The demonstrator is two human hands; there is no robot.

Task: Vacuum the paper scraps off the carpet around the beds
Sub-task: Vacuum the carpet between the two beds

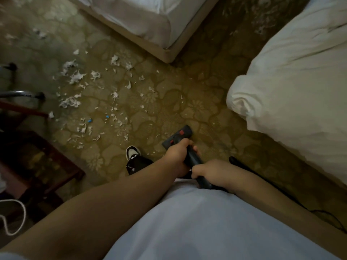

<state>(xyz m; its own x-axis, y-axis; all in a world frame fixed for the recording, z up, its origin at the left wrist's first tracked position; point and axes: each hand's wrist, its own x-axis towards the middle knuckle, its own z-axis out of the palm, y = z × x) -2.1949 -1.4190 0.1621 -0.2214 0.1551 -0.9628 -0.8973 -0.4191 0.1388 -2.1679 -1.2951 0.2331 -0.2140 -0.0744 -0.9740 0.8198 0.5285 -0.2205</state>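
Between two beds, held the vacuum pipe tight with left hand and right hand, nozzle down on carpet, paper scraps nearby.

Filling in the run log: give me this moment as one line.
phase: vacuuming | left hand + right hand: gripping vacuum wand | nozzle: on carpet | paper scraps: remain, left of nozzle

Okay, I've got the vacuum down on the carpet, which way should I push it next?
Probably left and forward. The nozzle sits on nearly bare carpet, while the paper scraps lie thick to its left, past the shoe. Both hands already hold the wand.
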